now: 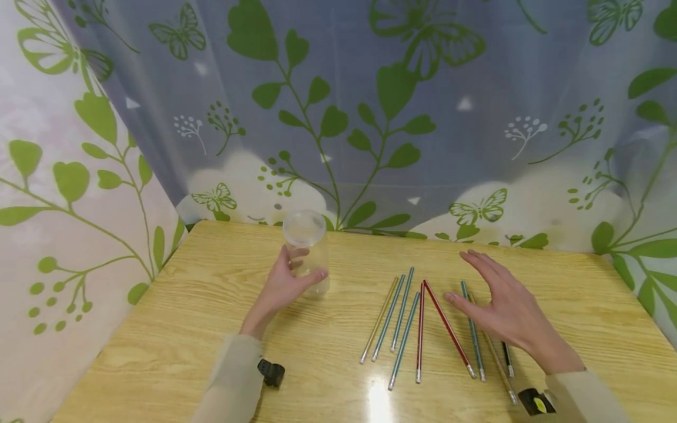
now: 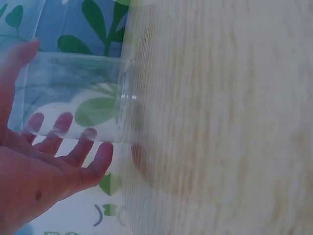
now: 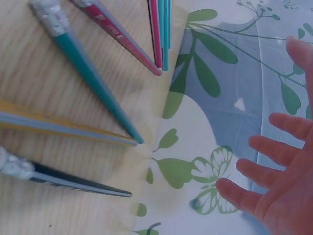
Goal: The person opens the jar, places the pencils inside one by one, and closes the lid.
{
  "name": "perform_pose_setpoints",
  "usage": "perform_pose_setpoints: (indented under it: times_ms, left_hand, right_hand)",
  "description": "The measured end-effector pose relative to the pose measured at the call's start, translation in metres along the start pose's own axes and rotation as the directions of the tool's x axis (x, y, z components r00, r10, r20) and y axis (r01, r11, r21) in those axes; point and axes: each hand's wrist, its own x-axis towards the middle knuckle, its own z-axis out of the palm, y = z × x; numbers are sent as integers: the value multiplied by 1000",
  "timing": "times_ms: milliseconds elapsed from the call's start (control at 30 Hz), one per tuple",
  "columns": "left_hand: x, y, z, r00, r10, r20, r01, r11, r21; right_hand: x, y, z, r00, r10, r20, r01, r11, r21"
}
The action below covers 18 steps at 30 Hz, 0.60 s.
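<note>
A clear jar [image 1: 319,255] stands upright near the back of the table, left of centre. My left hand [image 1: 284,286] is around it from the left, thumb across the near side and fingers behind. In the left wrist view, the fingertips [image 2: 89,133] overlap the jar's wall, with the thumb at its opposite side. My right hand [image 1: 510,311] hovers over the right end of a spread of pencils, fingers extended and thumb apart, holding nothing. Below it lie a teal pencil [image 1: 472,329], a gold pencil [image 1: 499,370] and a black pencil [image 1: 508,359], partly hidden by the hand.
More pencils lie between the hands, eraser ends towards me: a yellow one [image 1: 379,320], several teal ones [image 1: 404,341] and two red ones [image 1: 420,335]. The wooden table [image 1: 174,329] meets a patterned curtain [image 1: 338,117] at its back edge.
</note>
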Motion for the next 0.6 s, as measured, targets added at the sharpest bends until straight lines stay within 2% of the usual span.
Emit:
perform_pose_setpoints:
  times_ms: [167, 433, 600]
  left_hand:
    - [-3, -1, 3, 998, 36, 58, -36, 999, 5]
    - [-9, -2, 6, 989, 93, 112, -99, 994, 45]
    - [-12, -4, 7, 980, 121, 158, -127, 991, 31]
  right_hand:
    - [4, -4, 0, 999, -14, -38, 15, 1000, 21]
    - [9, -14, 4, 997, -40, -61, 45, 997, 69]
    - [15, -18, 9, 990, -96, -105, 105, 991, 81]
